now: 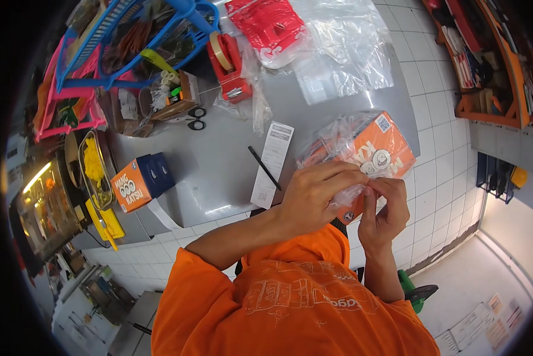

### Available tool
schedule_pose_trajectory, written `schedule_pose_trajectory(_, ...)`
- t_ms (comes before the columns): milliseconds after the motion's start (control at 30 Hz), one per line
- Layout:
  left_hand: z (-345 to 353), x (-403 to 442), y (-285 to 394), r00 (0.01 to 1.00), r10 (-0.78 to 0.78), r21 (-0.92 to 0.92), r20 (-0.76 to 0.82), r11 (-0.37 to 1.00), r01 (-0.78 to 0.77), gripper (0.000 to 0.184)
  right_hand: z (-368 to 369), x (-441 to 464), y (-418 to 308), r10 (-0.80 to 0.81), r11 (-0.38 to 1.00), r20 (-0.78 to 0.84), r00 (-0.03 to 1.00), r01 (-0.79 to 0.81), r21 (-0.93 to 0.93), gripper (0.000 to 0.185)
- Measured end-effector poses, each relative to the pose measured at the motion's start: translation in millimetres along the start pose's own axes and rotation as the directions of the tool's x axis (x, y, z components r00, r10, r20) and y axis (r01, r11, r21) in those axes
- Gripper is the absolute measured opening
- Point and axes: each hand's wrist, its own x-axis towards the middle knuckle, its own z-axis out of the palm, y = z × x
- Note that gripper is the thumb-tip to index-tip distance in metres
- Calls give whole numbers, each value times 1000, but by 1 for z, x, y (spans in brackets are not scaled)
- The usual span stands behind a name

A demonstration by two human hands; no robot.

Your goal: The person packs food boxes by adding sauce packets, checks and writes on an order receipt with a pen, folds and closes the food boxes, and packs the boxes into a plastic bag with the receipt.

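An orange takeaway box (391, 139) with a QR code stands inside a clear plastic bag (340, 133) at the table's right edge. At its near side, my left hand (317, 193) pinches the bunched plastic with its fingertips. Close beside it, my right hand (385, 207) has thumb and fingers closed on another part of the same gathered plastic. The fingertips of both hands nearly meet, so whether there is a knot cannot be seen. A printed receipt (272, 160) lies left of the bag, with a black pen (264, 168) across it.
Another orange and dark blue box (137, 190) stands on the left. Behind are a red tape dispenser (228, 71), scissors (195, 118), blue basket (130, 47), red plastic bags (266, 26) and clear bags (349, 53). An orange shelf (492, 113) is at right.
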Motion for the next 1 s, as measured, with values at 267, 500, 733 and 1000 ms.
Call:
schedule_pose_trajectory(267, -2, 0, 9, 999, -35, 34, -34, 999, 36, 48, -30, 10, 11, -183, 979, 110, 977, 192, -73, 16)
schedule_pose_trajectory(500, 0, 4, 18, 997, -70, 106, 18, 992, 68, 43, -56, 40, -20, -91, 955, 366, 926, 185, -231, 36)
schedule_pose_trajectory(733, 9, 0, 19, 999, 34, 295, 37, 955, -43, 33, -48, 24, -14, -27, 944, 492, 870, 183, -273, 28)
schedule_pose_trajectory(1000, 11, -6, 16, 997, 43, 303, 70, 951, -62, 37, -52, 43, 13, 187, 886, 643, 743, -410, 216, 14)
